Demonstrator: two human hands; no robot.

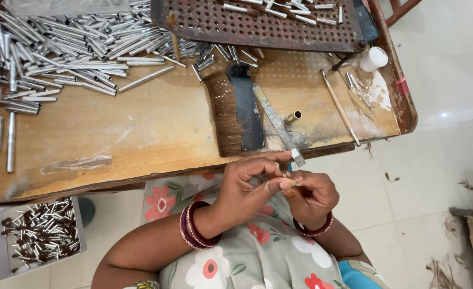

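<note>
Both hands meet over the lap: left hand point(247, 184) and right hand point(310, 195) pinch a small metal ferrule point(284, 168). Just beyond them, the wooden worktable point(140, 134) holds a brush point(236, 115) and metal tubes point(60, 48); pale floor tiles point(440, 134) to the right.

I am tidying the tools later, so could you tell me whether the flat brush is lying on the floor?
No, the flat brush lies on the wooden table, beside a metal ruler, above both hands.
</note>
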